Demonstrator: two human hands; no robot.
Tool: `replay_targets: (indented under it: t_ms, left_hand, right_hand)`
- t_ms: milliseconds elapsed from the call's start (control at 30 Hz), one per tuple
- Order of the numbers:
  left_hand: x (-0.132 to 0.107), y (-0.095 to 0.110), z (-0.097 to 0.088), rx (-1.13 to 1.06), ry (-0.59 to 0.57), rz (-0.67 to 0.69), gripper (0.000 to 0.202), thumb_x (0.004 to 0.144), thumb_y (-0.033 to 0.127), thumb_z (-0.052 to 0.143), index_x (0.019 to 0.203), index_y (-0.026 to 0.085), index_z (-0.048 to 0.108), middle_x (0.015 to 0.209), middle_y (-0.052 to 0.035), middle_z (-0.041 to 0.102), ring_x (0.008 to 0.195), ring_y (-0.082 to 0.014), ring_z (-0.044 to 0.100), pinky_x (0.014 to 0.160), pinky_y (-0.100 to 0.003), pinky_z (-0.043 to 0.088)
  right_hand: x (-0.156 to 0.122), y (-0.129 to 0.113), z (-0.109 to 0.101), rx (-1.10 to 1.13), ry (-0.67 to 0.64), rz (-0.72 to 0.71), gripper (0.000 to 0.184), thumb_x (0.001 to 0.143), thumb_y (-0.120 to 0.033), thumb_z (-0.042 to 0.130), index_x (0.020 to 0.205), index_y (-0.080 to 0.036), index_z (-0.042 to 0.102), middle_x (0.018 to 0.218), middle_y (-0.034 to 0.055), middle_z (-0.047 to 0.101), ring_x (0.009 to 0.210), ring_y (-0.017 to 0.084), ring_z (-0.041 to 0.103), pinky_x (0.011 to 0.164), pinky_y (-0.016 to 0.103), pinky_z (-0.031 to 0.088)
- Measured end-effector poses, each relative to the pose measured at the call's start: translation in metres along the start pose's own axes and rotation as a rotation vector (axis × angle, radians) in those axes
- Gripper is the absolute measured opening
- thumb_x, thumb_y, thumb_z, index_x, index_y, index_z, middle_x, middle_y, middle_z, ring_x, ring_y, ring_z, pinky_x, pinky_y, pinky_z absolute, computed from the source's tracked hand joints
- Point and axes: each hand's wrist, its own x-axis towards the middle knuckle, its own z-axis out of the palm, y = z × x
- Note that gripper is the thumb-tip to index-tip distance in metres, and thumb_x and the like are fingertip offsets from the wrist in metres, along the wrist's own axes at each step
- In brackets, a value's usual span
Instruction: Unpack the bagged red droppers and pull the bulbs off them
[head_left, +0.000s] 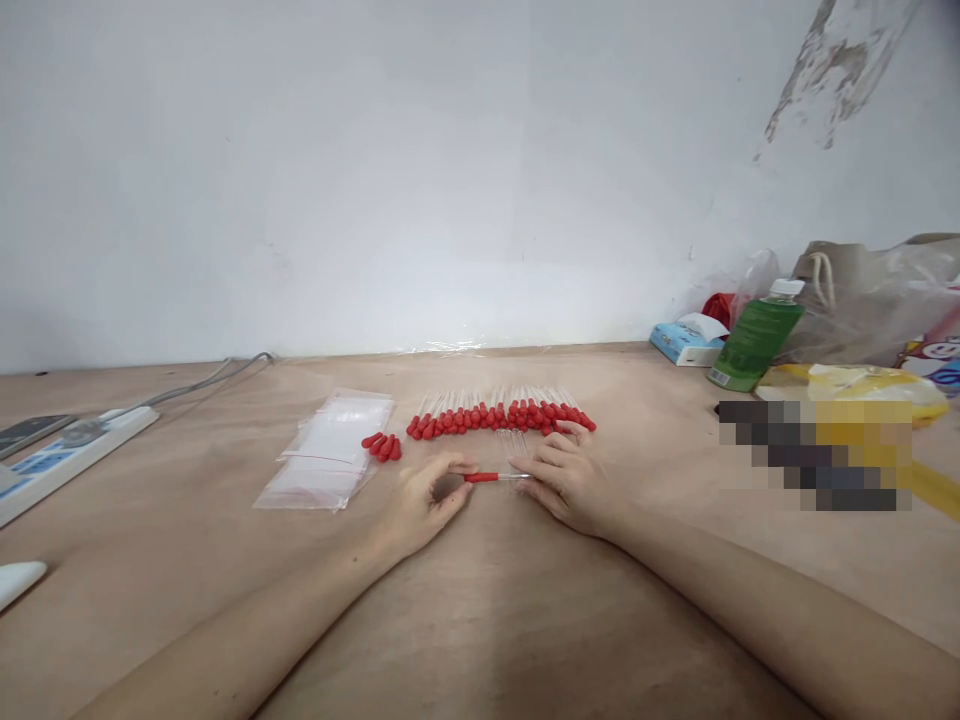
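The person's left hand is closed to a narrow pinch, thumb against fingers, on a red bulb. The right hand grips a clear tube between thumb and fingers. Bulb and tube lie end to end in one line (whether the tube is seated inside the bulb cannot be determined), held above the middle of the tabletop.

Beyond the hands, toward the far edge, a row of red-bulbed droppers is laid side by side, bulbs toward the near edge, tubes toward the far edge. Loose clear tubes lie between this row and the right hand. A small group of loose red bulbs sits left of the row, just beside overlapping clear plastic bags.

Toward the left edge: a white power strip with a grey cable running to the far edge. Toward the far right corner: a green bottle, tilted, and beside it a blue tissue pack.
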Motion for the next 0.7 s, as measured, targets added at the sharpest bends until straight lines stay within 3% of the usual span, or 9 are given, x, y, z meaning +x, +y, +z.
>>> replay_targets:
  t_ms: [167,400,700]
  left_hand:
    - [0.000,-0.006,0.009,0.016,-0.039,0.149,0.029,0.081,0.029,0.053,0.109,0.021,0.055,0.107,-0.0055,0.061,0.098,-0.0172,0.057,0.084,-0.030,0.046]
    - [0.005,-0.009,0.013,0.107,-0.098,0.197,0.020,0.086,0.033,0.047,0.090,0.021,0.063,0.080,-0.0033,0.064,0.076,-0.0160,0.055,0.076,-0.032,0.040]
    - [0.002,-0.004,0.008,0.094,-0.164,0.185,0.021,0.088,0.028,0.044,0.076,0.020,0.059,0.070,0.0010,0.061,0.071,-0.0133,0.053,0.080,-0.032,0.033]
  right_hand:
    - [0.002,-0.001,0.000,0.013,-0.029,-0.042,0.022,0.086,-0.032,0.045,0.095,-0.026,0.064,0.068,0.0000,0.057,0.077,0.014,0.047,0.090,0.037,0.026]
    - [0.001,-0.003,-0.002,0.050,-0.035,-0.054,0.023,0.087,-0.032,0.044,0.089,-0.025,0.066,0.062,0.0000,0.055,0.073,0.014,0.045,0.086,0.036,0.026]
    - [-0.001,-0.004,-0.004,0.092,-0.033,-0.077,0.020,0.086,-0.029,0.045,0.082,-0.023,0.064,0.059,-0.0017,0.057,0.069,0.013,0.042,0.086,0.036,0.025]
